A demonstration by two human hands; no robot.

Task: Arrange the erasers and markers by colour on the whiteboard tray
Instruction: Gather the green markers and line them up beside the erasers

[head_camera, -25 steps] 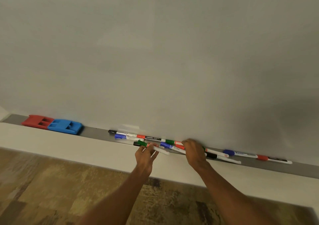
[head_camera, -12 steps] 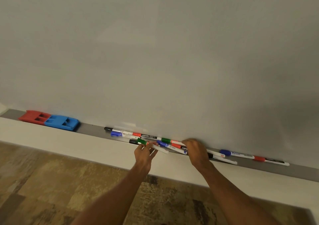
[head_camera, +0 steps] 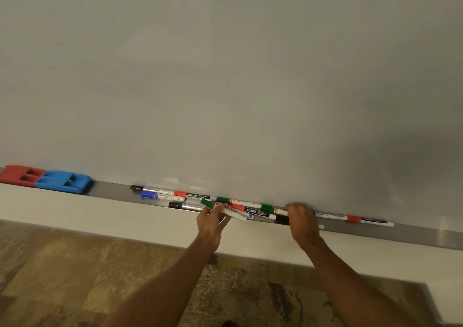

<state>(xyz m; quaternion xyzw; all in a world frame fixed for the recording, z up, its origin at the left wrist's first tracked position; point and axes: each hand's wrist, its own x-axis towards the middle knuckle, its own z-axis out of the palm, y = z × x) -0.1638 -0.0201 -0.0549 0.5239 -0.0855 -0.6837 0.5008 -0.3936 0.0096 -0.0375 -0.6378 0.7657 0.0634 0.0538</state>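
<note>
Low across the frame, the grey whiteboard tray (head_camera: 112,190) runs from the left edge down toward the lower right, under the blank whiteboard (head_camera: 225,76). At its far left end the red eraser (head_camera: 18,175) and the blue eraser (head_camera: 64,181) sit touching, end to end. Right of them, past a bare stretch of tray, markers lie jumbled in the middle of the frame: a black-capped marker (head_camera: 150,189) at the back, a blue-capped marker (head_camera: 160,196) just in front of it, another black-capped one (head_camera: 184,206) nearest the front edge, and red- and green-capped ones overlapping further right. The left hand (head_camera: 211,224), in the lower centre, has its fingers closed around the white barrel of a green-capped marker (head_camera: 209,203), which tilts up to the left over the pile. The right hand (head_camera: 302,222), to its right, lies knuckles-up over the markers at the tray; its fingers are curled, but whether they grip anything cannot be told. Beyond it, toward the right, a blue-lettered marker (head_camera: 330,215) and a red-capped marker (head_camera: 369,221) lie end to end on the tray. Brown patterned floor (head_camera: 75,276) fills the bottom of the frame
</note>
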